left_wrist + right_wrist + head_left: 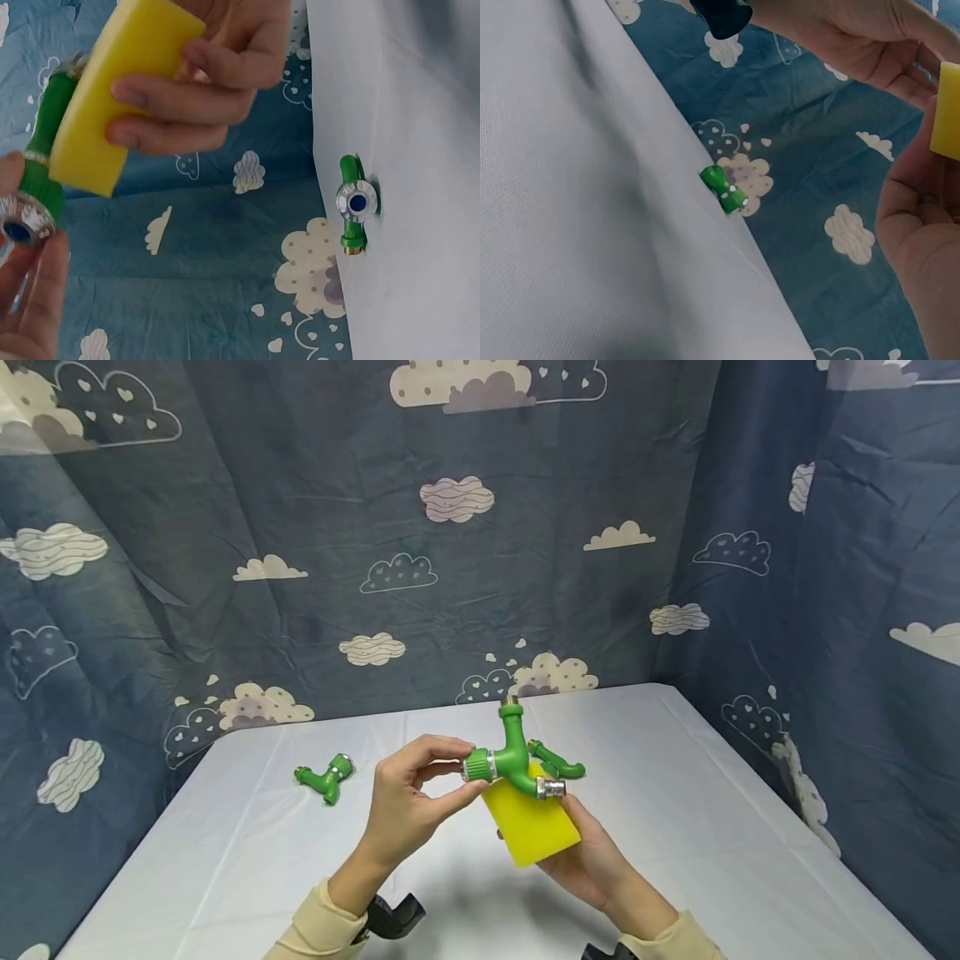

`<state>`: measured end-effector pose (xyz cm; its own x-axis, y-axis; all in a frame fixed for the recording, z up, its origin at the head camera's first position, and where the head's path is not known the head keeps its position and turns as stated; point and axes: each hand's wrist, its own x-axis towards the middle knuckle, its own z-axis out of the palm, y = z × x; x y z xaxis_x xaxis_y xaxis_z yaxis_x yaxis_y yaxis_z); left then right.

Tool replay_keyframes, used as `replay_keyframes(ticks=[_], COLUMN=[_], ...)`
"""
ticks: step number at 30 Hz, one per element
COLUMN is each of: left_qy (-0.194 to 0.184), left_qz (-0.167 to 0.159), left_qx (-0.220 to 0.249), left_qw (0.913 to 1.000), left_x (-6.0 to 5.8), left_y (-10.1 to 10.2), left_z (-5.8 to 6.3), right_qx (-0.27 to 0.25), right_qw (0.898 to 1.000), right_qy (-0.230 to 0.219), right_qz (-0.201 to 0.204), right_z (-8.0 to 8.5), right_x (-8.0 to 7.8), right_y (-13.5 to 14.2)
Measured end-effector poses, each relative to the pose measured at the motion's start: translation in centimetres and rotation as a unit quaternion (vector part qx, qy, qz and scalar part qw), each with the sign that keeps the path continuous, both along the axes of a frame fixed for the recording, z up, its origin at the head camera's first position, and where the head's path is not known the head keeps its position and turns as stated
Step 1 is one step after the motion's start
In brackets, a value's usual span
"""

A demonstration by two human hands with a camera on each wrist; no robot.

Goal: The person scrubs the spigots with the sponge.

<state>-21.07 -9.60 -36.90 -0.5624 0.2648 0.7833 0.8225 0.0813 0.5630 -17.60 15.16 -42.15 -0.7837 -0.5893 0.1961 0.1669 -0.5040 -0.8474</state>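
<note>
Thumb and fingers of my left hand (412, 797) pinch the ribbed knob of a green faucet (514, 753) above the table. Its threaded inlet points up and its silver spout end faces right. My right hand (588, 860) grips a yellow sponge (534, 827) from behind and below, right up against the faucet's underside. In the left wrist view, fingers of that hand curl over the face of the sponge (124, 90), and the faucet's knob end (30, 221) sits between the left fingers. The right wrist view catches only an edge of the sponge (949, 112).
A second green faucet (327, 778) lies on the white table (247, 860) to the left. Another green faucet (557, 762) lies behind the held one, partly covered by it. A dark blue cloth with clouds (322, 527) hangs behind the table and along its sides.
</note>
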Motion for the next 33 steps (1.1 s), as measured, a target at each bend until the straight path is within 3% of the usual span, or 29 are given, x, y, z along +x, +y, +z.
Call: replay_keyframes(ticks=[8,11,13,15,16,20,23,26,29,33], left_qy=[-0.082,-0.117,-0.166,-0.230,-0.266,-0.402,-0.468,-0.490,-0.497,-0.512], left_qz=[0.050,0.076,0.083,0.067,0.049,-0.059,-0.136,-0.178,-0.194,-0.197], left_qx=[0.003,0.023,0.044,0.072,0.087,0.124,0.112,0.099,0.107,0.125], left_qw=[0.9954,0.9899,0.9818,0.9682,0.9587,0.9055,0.8662,0.8474,0.8387,0.8268], left_x=[0.0,-0.1,-0.3,-0.5,-0.5,0.0,0.6,0.9,0.9,0.7], left_y=[0.7,0.6,0.5,0.6,0.6,1.6,2.3,2.5,2.3,2.1], left_z=[-0.6,-0.6,-0.5,-0.4,-0.3,-0.1,-0.1,-0.2,-0.1,-0.3], right_qx=[-0.010,-0.006,0.005,0.036,0.054,0.136,0.170,0.199,0.218,0.211], right_qw=[0.998,0.994,0.984,0.960,0.940,0.837,0.779,0.735,0.713,0.707], right_qy=[0.011,0.035,0.082,0.159,0.206,0.349,0.403,0.419,0.400,0.399], right_qz=[-0.054,-0.100,-0.155,-0.230,-0.269,-0.399,-0.449,-0.495,-0.533,-0.545], right_z=[-0.1,0.0,0.0,0.0,-0.1,-0.4,-0.5,-0.4,-0.3,-0.5], right_x=[0.0,0.0,-0.1,-0.2,-0.3,-0.5,-0.5,-0.7,-1.0,-1.2], right_y=[0.6,0.6,0.5,0.2,-0.1,-1.0,-1.3,-1.3,-1.0,-0.8])
